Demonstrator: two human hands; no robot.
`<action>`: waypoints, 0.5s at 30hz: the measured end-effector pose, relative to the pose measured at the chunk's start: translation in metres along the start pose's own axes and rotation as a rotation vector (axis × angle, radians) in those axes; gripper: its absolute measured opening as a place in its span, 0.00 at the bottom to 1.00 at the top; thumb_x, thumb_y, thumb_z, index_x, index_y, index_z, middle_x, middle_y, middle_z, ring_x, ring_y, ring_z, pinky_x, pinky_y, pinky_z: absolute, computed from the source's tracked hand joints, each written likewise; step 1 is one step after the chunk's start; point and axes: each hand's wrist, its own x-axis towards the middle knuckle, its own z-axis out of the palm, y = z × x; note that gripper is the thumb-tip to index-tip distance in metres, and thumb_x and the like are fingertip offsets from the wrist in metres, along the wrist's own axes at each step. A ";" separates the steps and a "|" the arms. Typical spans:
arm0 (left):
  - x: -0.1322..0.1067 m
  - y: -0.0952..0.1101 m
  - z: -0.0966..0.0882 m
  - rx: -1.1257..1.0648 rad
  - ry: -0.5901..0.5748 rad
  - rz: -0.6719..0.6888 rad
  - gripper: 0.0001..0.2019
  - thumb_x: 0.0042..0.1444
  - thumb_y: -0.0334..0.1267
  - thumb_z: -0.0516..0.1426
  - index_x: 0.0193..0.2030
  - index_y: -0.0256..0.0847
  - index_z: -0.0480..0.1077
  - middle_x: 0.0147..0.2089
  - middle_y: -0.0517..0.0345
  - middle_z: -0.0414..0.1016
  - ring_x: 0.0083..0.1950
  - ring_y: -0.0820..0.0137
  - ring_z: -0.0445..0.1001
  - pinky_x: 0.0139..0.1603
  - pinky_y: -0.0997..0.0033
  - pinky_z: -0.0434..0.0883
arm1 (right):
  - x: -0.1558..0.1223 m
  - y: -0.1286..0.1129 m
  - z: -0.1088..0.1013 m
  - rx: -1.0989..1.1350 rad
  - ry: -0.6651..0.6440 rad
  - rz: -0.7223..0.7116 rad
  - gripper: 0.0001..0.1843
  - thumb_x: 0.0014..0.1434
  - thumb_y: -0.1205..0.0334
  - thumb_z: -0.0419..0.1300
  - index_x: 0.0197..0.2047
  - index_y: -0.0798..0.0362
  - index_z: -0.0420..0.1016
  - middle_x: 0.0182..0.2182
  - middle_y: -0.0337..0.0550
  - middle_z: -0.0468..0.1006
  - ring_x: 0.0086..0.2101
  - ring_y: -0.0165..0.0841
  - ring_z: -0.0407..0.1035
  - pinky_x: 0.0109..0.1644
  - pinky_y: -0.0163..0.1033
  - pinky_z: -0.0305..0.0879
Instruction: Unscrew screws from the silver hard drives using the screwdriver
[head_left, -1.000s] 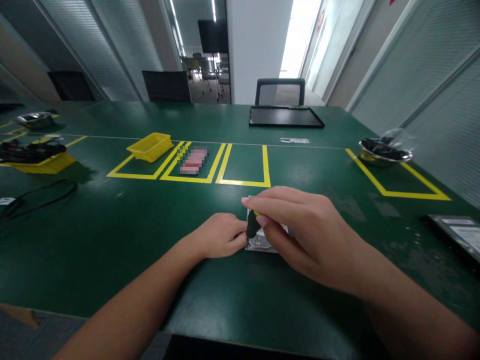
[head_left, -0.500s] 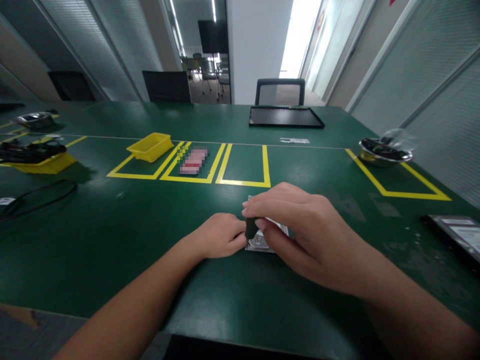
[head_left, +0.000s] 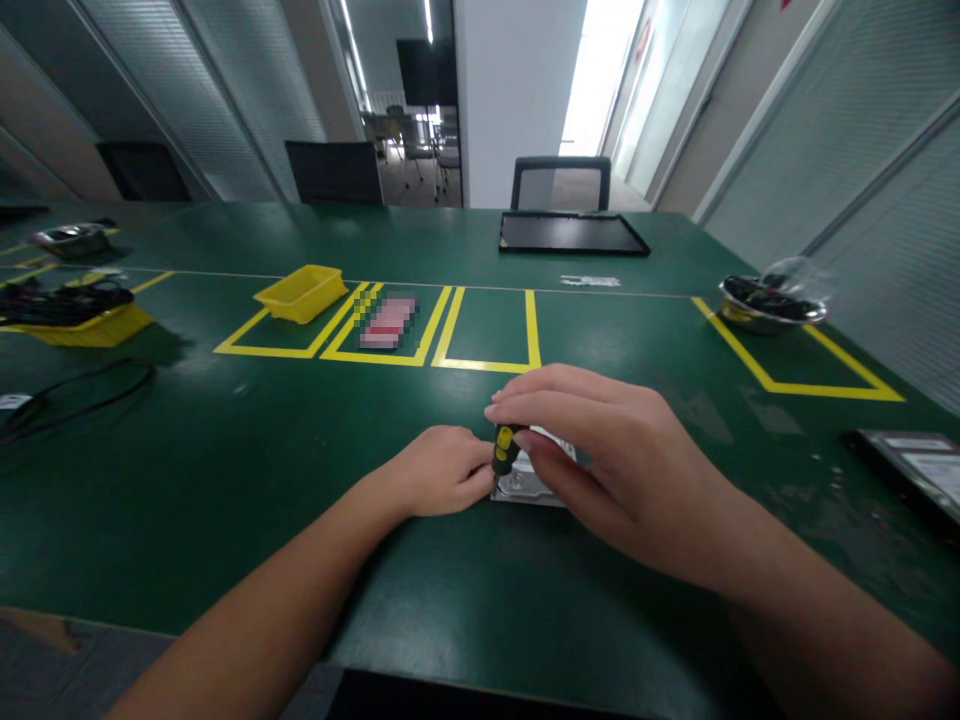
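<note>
A silver hard drive [head_left: 529, 490] lies flat on the green table, partly covered by my hands. My right hand [head_left: 607, 450] is closed around the dark handle of a screwdriver [head_left: 505, 450] with yellow marks. The screwdriver stands nearly upright, slightly tilted, over the drive's near left corner. Its tip is too small to make out. Curled fingers of my left hand [head_left: 446, 470] press against the drive's left edge, right beside the screwdriver.
Yellow tape marks several areas. A yellow tray [head_left: 300, 295] and a blurred pinkish item [head_left: 388, 324] lie beyond my hands. At right are a metal bowl of dark parts [head_left: 772, 305] and a black-edged labelled device [head_left: 919, 475]. A flat black panel [head_left: 574, 234] lies farther back.
The screwdriver handle has turned in my right fingers, so its yellow marks now show. My left hand and the hard drive have stayed in place.
</note>
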 end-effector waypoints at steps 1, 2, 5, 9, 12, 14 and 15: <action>0.000 0.000 0.000 -0.005 0.001 0.003 0.12 0.61 0.39 0.50 0.34 0.39 0.72 0.33 0.53 0.78 0.37 0.63 0.76 0.38 0.69 0.71 | 0.000 0.000 0.000 -0.004 -0.004 0.002 0.15 0.63 0.72 0.52 0.49 0.55 0.75 0.48 0.48 0.78 0.48 0.34 0.71 0.52 0.40 0.68; 0.000 0.000 0.000 -0.009 0.001 0.004 0.12 0.62 0.39 0.50 0.34 0.39 0.72 0.33 0.53 0.78 0.37 0.63 0.76 0.38 0.68 0.71 | -0.001 0.000 0.000 -0.007 -0.009 0.003 0.15 0.64 0.72 0.51 0.49 0.55 0.75 0.48 0.48 0.78 0.48 0.35 0.71 0.53 0.40 0.68; 0.000 0.000 -0.001 -0.019 0.001 0.005 0.12 0.62 0.39 0.50 0.36 0.38 0.73 0.33 0.52 0.78 0.37 0.62 0.76 0.39 0.68 0.71 | -0.002 -0.002 -0.002 -0.013 -0.028 0.010 0.15 0.64 0.71 0.51 0.50 0.56 0.75 0.48 0.47 0.79 0.48 0.34 0.72 0.54 0.39 0.68; 0.000 0.000 -0.002 -0.026 -0.007 0.003 0.12 0.61 0.39 0.50 0.36 0.38 0.73 0.34 0.52 0.78 0.38 0.62 0.76 0.40 0.67 0.71 | -0.002 -0.005 -0.003 -0.018 -0.050 0.018 0.16 0.64 0.72 0.51 0.50 0.57 0.76 0.48 0.46 0.79 0.47 0.32 0.72 0.54 0.36 0.67; 0.001 0.001 -0.002 -0.025 -0.011 0.003 0.12 0.61 0.39 0.50 0.35 0.38 0.73 0.34 0.51 0.78 0.38 0.61 0.77 0.40 0.67 0.72 | 0.000 -0.005 -0.004 -0.029 -0.063 0.030 0.16 0.65 0.72 0.50 0.49 0.57 0.77 0.48 0.47 0.78 0.46 0.31 0.72 0.50 0.35 0.67; 0.001 0.001 -0.002 -0.023 -0.009 0.001 0.12 0.61 0.39 0.50 0.35 0.38 0.73 0.34 0.51 0.78 0.38 0.61 0.77 0.40 0.67 0.72 | 0.000 -0.004 -0.003 -0.038 -0.064 0.034 0.16 0.66 0.70 0.50 0.50 0.58 0.77 0.47 0.48 0.78 0.44 0.31 0.71 0.49 0.36 0.67; 0.001 0.001 -0.002 -0.022 -0.007 -0.003 0.12 0.61 0.39 0.50 0.35 0.38 0.73 0.34 0.51 0.78 0.38 0.61 0.77 0.40 0.66 0.72 | 0.001 -0.004 -0.003 -0.041 -0.066 0.033 0.16 0.67 0.69 0.50 0.51 0.58 0.76 0.46 0.48 0.78 0.44 0.32 0.71 0.48 0.36 0.66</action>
